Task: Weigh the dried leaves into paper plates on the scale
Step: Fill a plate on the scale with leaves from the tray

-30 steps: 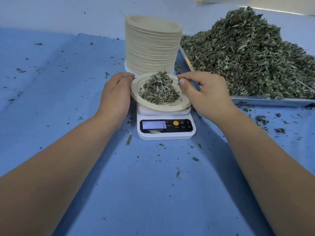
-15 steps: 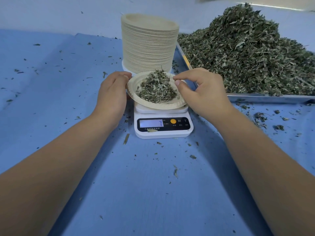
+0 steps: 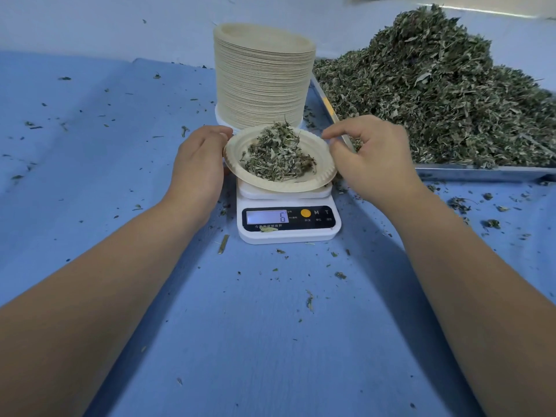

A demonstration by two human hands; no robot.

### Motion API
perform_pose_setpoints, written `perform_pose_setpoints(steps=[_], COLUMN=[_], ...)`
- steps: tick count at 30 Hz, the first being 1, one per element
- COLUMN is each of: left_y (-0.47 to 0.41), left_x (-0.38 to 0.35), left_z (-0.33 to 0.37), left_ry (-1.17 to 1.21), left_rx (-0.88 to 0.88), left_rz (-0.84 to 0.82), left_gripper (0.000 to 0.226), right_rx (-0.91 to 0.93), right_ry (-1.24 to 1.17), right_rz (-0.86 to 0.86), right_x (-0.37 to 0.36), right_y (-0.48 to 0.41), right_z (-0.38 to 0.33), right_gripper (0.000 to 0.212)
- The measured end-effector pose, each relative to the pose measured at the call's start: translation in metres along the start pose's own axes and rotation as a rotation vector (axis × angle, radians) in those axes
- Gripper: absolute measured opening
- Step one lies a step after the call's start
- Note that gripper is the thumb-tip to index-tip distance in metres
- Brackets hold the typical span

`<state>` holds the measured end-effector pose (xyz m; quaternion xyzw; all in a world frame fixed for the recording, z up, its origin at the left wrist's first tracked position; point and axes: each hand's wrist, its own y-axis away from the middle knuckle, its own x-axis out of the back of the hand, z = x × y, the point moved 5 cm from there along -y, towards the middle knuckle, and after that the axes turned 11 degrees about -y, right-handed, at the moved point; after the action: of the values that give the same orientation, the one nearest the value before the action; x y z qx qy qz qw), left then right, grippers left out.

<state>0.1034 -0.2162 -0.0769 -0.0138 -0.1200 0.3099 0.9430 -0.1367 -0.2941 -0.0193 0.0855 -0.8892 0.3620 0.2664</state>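
Observation:
A paper plate with a small heap of dried leaves sits slightly tilted on the white digital scale, whose display shows 6. My left hand grips the plate's left rim, thumb at the far edge. On the other side, my right hand pinches the right rim between thumb and curled index finger. Directly behind the scale stands a tall stack of empty paper plates.
A metal tray at the right holds a large pile of dried leaves. Its near-left corner lies just behind my right hand. Loose leaf bits are scattered over the blue table cover around the scale.
My right hand has slid from the plate's far rim to its right edge. The left hand keeps its hold on the left rim, and the plate stays on the scale.

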Motion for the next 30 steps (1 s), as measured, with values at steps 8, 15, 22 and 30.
perform_pose_setpoints(steps=[8, 15, 22, 30], left_y=[-0.001, 0.000, -0.003, -0.004], left_x=[0.000, 0.002, 0.000, 0.000], left_z=[0.001, 0.000, -0.001, -0.001], left_ry=[-0.023, -0.009, -0.003, -0.005], left_rx=[0.006, 0.005, 0.005, 0.005], left_rz=[0.005, 0.008, 0.010, 0.017], left_gripper=[0.041, 0.038, 0.035, 0.038], right_rx=[-0.312, -0.216, -0.326, -0.333], right_ry=[0.596, 0.512, 0.497, 0.205], right_rz=[-0.291, -0.213, -0.270, -0.072], right_x=[0.006, 0.005, 0.001, 0.017], right_y=[0.000, -0.003, -0.029, -0.052], right_z=[0.054, 0.055, 0.068, 0.060], right_gripper=[0.054, 0.059, 0.060, 0.062])
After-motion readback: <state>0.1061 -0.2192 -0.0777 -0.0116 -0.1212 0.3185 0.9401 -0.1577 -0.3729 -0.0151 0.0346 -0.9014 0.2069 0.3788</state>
